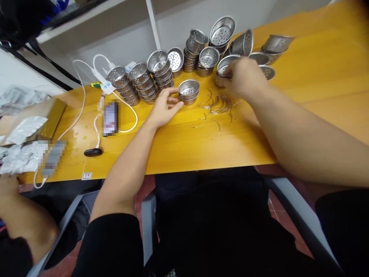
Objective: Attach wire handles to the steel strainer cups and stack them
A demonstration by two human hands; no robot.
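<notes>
Two perforated metal strainer cups, one stacked in the other, stand on the table in front of me. My left hand is at their left side, thumb and fingers apart, close against the metal; whether it touches is hard to tell. Farther right, my right hand pinches the rim of another perforated strainer cup, and its fingertips are partly hidden. Between my hands lies a loose bunch of thin curved wires, with a few strays around it.
Stacks of strainer cups line the back, with more tipped strainer cups at the right. Left of me are a blurred-out phone, white cables and a black oval device. A co-worker's arm shows at the far left.
</notes>
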